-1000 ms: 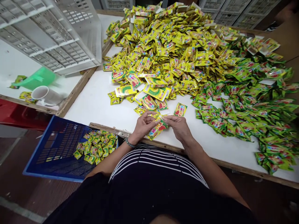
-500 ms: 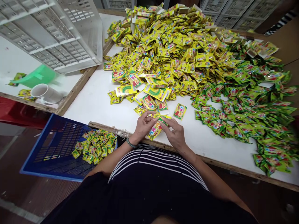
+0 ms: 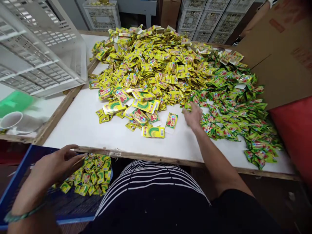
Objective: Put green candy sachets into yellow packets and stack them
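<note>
A big heap of yellow sachets (image 3: pixel 156 61) and a spread of green sachets (image 3: pixel 234 104) cover the white table (image 3: pixel 83 123). My right hand (image 3: pixel 193 115) reaches out to the near edge of the green sachets; it is blurred and its fingers are curled over them. My left hand (image 3: pixel 57 162) hovers with loosely spread fingers and nothing in it, over the blue crate (image 3: pixel 14 175), which holds several sachets (image 3: pixel 91 174) and stands below the table's front edge. A yellow packet (image 3: pixel 153 131) lies flat near the front of the table.
A white plastic crate (image 3: pixel 36 55) lies tilted at the left. A white cup (image 3: pixel 11 119) and a green scoop (image 3: pixel 14 102) sit on the neighbouring table. Cardboard (image 3: pixel 280 55) and something red (image 3: pixel 296 133) stand at the right. Stacked white crates (image 3: pixel 207 19) are behind.
Both hands held a bundle of sachets at the table's front edge. Now the left hand is over the blue crate, empty, and the right hand has reached out to the green sachets.
</note>
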`<state>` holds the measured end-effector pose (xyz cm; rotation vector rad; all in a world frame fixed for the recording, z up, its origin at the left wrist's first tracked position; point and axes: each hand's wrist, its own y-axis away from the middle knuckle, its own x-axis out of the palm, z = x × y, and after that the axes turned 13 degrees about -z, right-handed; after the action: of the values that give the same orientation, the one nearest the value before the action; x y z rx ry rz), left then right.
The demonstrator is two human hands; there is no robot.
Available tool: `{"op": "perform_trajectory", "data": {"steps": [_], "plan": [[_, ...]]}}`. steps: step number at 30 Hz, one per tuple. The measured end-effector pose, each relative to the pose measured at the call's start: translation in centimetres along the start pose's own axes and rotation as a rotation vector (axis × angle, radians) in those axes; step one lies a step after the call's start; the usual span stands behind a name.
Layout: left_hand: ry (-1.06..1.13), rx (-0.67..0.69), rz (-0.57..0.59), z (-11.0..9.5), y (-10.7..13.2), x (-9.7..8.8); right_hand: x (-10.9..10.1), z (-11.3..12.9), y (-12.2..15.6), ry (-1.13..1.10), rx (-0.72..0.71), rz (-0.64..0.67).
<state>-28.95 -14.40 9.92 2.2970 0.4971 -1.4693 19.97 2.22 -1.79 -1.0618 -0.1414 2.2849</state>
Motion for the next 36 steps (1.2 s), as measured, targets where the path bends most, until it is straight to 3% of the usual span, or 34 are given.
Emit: {"op": "perform_trajectory", "data": {"steps": [2, 4, 5, 7, 10, 14, 16, 21, 25, 29, 32, 36], "plan": [[-0.068, 0.029, -0.049, -1.0, 0.3, 1.1, 0.0, -2.0, -2.6, 0.149, -0.008, 0.095], [0.07, 0.122, 0.029, -3.9, 1.1, 3.4, 0.0, -3.2, -3.6, 0.27, -0.093, 0.222], [0.133, 0.164, 0.085, -5.7, 1.6, 4.8, 0.0, -3.5, -3.5, 0.312, -0.148, 0.263], [0.23, 0.306, 0.077, -9.2, 2.2, 7.8, 0.1, -4.0, -2.4, 0.347, -0.247, 0.284], [0.205, 0.489, 0.149, -13.1, 2.0, 11.7, -0.1, -4.3, -0.1, 0.311, -0.316, 0.27], [-0.034, 0.297, -0.122, -14.8, -0.8, 15.2, -0.9, -4.2, 2.9, 0.197, -0.319, 0.223], [-0.079, 0.216, -0.155, -14.9, -2.5, 16.2, -1.3, -3.7, 4.0, 0.158, -0.275, 0.157], [0.1, 0.112, -0.018, -13.4, -4.0, 17.0, -2.9, -2.1, 5.8, -0.067, -0.054, 0.053], [0.529, -0.057, 0.055, -10.4, -2.5, 16.5, -3.8, -1.2, 7.7, -0.322, 0.213, 0.285], [0.967, -0.33, 0.107, -8.3, -0.8, 14.8, -2.9, 0.8, 10.6, -0.529, 0.326, 0.513], [1.136, -0.397, 0.09, -8.3, 0.1, 13.3, -1.9, 3.3, 12.5, -0.639, 0.395, 0.619], [1.232, -0.342, 0.053, -9.9, 1.3, 12.8, -1.2, 6.6, 13.6, -0.734, 0.409, 0.689]]}}
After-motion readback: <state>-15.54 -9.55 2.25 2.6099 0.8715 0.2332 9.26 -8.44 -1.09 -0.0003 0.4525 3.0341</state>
